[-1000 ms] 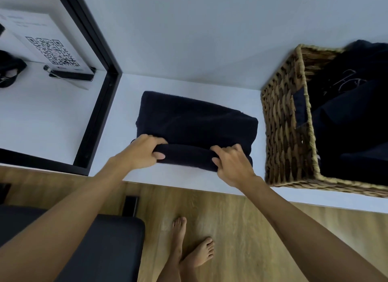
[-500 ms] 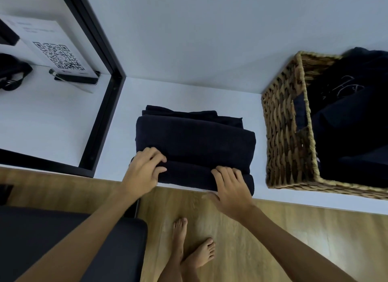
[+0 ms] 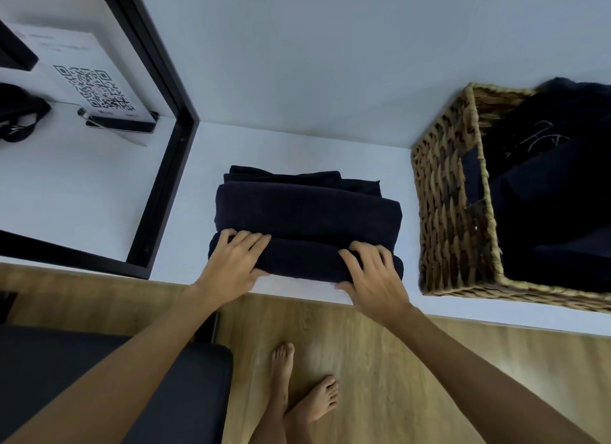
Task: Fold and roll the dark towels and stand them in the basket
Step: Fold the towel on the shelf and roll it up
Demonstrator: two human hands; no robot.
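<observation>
A white shelf (image 3: 297, 146) runs along a pale wall (image 3: 330, 47), with a black-framed mirror (image 3: 158, 166) at its left end. Below lie a wood-grain floor (image 3: 380, 377) and a dark cushioned seat (image 3: 185, 394).

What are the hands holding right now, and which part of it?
Both the left hand and right hand grip the dark towel by its rolled near edge.
</observation>
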